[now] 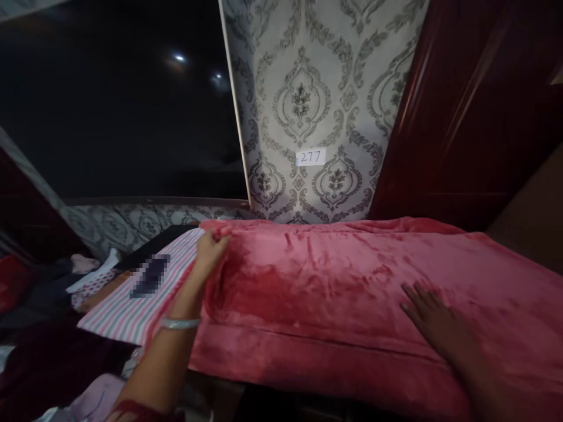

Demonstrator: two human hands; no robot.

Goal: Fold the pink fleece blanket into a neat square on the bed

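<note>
A thick pink fleece blanket (334, 281) lies folded across a raised surface in front of me. My left hand (210, 249) grips the blanket's left edge, fingers curled over the fold; a silver bangle sits on that wrist. My right hand (433, 316) rests flat on the blanket's top at the right, fingers spread and pointing up-left. Under the blanket's left end lies a pink-and-white striped cloth (132, 305), with a dark flat object (150, 275) on it.
Patterned grey wallpaper (308, 99) carries a small label reading 277 (310, 156). A dark window or screen (114, 99) fills the upper left. A dark red wooden cabinet (475, 105) stands at the right. Piled clothes (57, 293) lie at the lower left.
</note>
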